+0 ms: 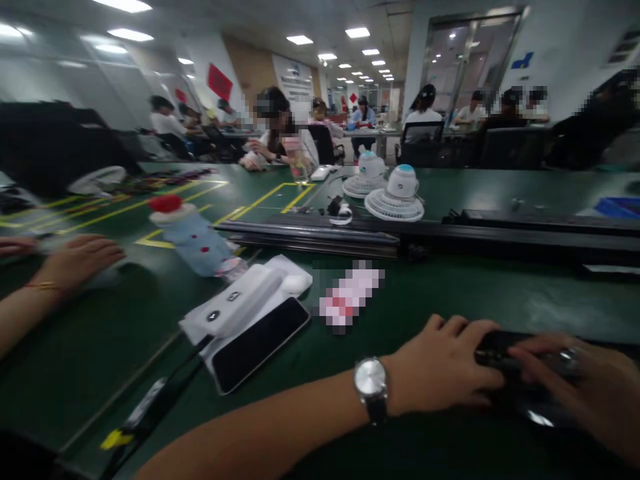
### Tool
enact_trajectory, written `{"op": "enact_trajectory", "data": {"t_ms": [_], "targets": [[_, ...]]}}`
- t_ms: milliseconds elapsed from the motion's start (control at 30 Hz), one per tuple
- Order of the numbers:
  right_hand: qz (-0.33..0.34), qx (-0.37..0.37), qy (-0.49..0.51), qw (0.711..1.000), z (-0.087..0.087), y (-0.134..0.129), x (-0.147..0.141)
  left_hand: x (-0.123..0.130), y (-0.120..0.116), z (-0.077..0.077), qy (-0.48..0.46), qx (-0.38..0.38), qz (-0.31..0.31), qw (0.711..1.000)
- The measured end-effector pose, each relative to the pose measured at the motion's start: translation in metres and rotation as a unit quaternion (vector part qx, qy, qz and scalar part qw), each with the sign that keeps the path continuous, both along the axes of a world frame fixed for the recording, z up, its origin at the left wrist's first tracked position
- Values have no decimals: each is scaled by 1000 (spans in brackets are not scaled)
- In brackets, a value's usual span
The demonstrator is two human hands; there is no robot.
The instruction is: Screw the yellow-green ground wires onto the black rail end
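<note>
My left hand, with a silver-faced watch on its wrist, is at the right of the green table. Its fingers curl against a dark, glossy object whose kind I cannot make out. My right hand grips the same object from the right, its thumb and fingers closed over it and blurred. Both hands hide much of this object. To their left lie a black-screened phone, a white box-like device with a cable and a pixelated pink-and-white item.
A co-worker's hand rests on the left side. A light-blue pouch with a red top stands nearby. Dark metal bars cross the table, with two white fans behind. Several people sit at tables farther back.
</note>
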State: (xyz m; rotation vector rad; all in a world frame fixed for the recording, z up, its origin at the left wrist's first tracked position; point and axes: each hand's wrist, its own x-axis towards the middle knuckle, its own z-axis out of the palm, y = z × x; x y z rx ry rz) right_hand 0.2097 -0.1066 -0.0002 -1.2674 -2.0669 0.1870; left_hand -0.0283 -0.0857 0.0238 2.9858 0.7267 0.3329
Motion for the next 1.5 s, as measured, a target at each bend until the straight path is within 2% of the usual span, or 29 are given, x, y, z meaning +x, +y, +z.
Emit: {"op": "enact_trajectory", "data": {"t_ms": [167,400,733,967,1100,1267,1400,1500], "targets": [[-11,-54,-52,997,17,14,-3,4,15,-3,-38,-35,-13,999],[-10,-86,-5,996,27,13,-1,6,17,2,-57,-74,-29,995],[4,-94,-7,996,27,14,-7,5,18,2,-56,-94,-19,994],[-18,-53,-44,997,28,14,-2,5,17,1,-59,-97,-4,994],[13,-36,-56,998,29,11,-5,4,18,1,-65,-99,-2,993],[26,-31,-93,995,21,13,0,3,18,2,-74,-112,1,991],[10,-7,-76,997,18,14,7,4,18,-3,-77,-126,32,988],[31,-16,-57,998,21,11,3,5,19,-8,-80,-131,63,986]]}}
